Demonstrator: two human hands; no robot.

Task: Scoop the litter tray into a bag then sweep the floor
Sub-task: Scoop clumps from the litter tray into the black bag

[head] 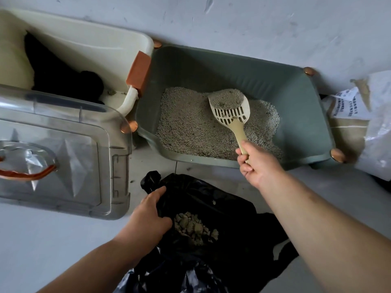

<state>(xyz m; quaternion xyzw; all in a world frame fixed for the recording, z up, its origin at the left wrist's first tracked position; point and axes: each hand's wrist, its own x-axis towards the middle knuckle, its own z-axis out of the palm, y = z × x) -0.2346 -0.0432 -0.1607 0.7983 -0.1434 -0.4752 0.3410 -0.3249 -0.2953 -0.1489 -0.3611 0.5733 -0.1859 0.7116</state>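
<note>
Down on the floor (pixel 42 240), right at the person's knees, a black bag (pixel 222 199) lies crumpled with its mouth gaping, and there's a heap of pale clumps (pixel 192 227) sitting inside it. The left hand (pixel 148 212) has the bag's left edge, fingers (pixel 164 222) curled over the plastic and clenched on it, thumb stretched along the rim.

Just past the bag, the right hand (pixel 257 166) is wrapped round the handle of a cream slotted scoop (pixel 230 111), grasping it firmly. The scoop reaches out into the green litter tray (pixel 211 64), and look, its far tip is piled with grey grains while the slots nearer the handle show bare. Whether the head rests on the bed or hangs just above it, I cannot tell. The litter (pixel 186 127) spreads across the tray bottom. Copper-coloured knobs mark the tray's corners.

Over to the left, a clear plastic cover (pixel 63 149) lies flat on the floor, and behind it stands a cream tub (pixel 95 39) with something dark inside. Far right, just beside the tray, slumps a white printed sack (pixel 378 134).
</note>
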